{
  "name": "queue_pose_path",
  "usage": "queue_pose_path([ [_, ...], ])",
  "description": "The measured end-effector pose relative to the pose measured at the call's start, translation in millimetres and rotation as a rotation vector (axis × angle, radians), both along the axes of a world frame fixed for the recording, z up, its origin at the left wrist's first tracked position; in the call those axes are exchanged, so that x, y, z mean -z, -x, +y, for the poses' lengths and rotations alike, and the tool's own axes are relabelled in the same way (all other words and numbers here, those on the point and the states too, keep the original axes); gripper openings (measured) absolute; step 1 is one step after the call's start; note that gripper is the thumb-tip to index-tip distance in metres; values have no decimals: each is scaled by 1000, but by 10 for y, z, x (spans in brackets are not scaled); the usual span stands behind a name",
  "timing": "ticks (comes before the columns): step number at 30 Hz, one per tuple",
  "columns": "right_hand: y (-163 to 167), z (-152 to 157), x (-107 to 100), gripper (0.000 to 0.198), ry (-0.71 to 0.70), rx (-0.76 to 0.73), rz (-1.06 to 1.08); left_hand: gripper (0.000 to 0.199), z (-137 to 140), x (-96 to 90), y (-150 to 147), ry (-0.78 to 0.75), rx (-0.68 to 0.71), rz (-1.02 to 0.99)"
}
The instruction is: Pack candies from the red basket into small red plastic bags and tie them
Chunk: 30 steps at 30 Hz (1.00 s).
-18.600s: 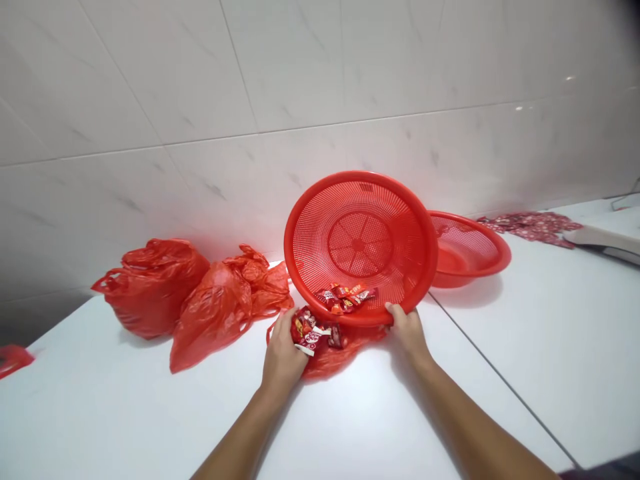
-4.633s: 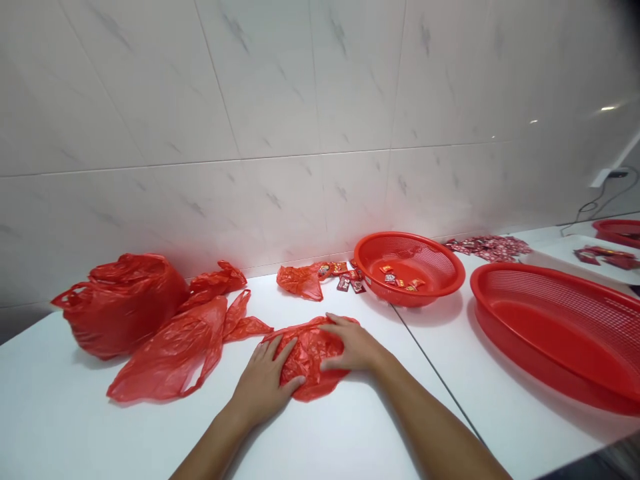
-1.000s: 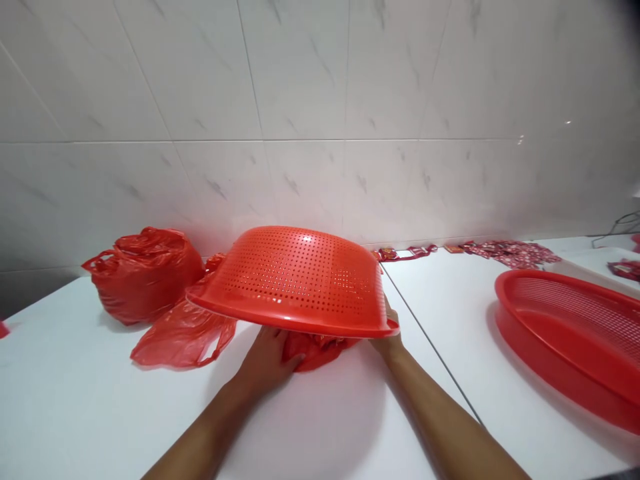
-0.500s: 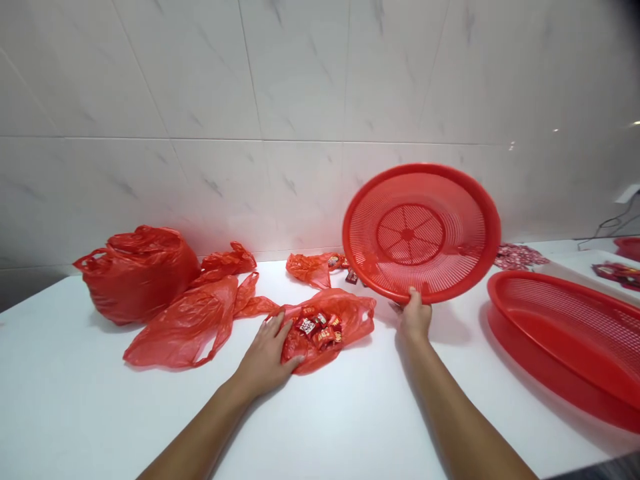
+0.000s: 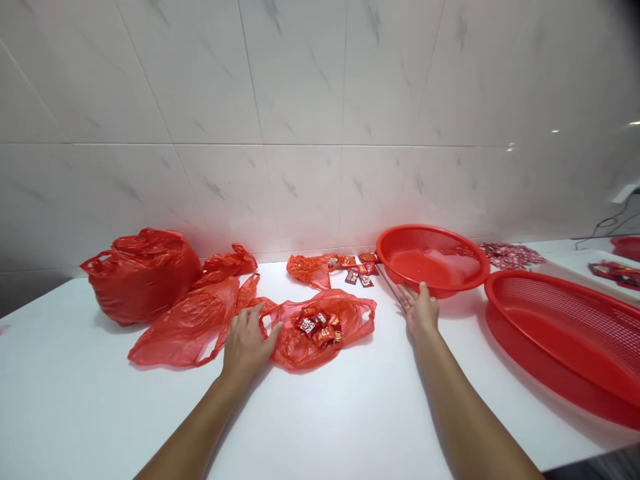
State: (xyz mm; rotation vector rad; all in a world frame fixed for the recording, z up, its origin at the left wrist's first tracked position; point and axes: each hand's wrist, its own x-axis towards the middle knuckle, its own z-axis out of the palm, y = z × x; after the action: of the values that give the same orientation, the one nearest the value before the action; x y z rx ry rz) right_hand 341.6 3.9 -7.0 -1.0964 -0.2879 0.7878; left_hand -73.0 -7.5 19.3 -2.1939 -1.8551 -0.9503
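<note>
My right hand [image 5: 421, 312] grips the near rim of a round red plastic basket [image 5: 425, 267], thumb on the edge and fingers partly beneath it. The basket is nearly level, close to the table top. My left hand [image 5: 249, 343] rests at the left end of a spread red plastic bag [image 5: 295, 353], fingers and thumb apart beside its handle loop. Small wrapped packets [image 5: 323, 327] in red and dark wrappers lie in a heap on that bag. Several more packets [image 5: 361, 270] sit on the table behind, partly by a crumpled red bag [image 5: 307, 267].
At left stands a full red bag [image 5: 145, 277], with a flat, limp red bag [image 5: 185, 327] against it. A large oval red basket [image 5: 565, 347] occupies the right side of the white table [image 5: 320, 427]. Behind it lies a pile of red-and-white pieces [image 5: 513, 255]. A tiled wall borders the back.
The round basket has gone from held up and tilted towards me to nearly level and lower, uncovering packets behind. My left hand has slid left from the packets to the bag's edge.
</note>
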Motion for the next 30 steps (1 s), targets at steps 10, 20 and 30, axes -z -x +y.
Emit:
queue_pose_path([
  [10,432,-233,36,41,165,-410,-642,32,158,134,79,253,23,-541],
  [20,869,-283,-1112,35,-259,-563,-759,47,175,-603,66,267,126,-985],
  [30,1113,-699,-1904,27,-557,-698,-366,34,-636,-2181,-409,-126,497,-903],
])
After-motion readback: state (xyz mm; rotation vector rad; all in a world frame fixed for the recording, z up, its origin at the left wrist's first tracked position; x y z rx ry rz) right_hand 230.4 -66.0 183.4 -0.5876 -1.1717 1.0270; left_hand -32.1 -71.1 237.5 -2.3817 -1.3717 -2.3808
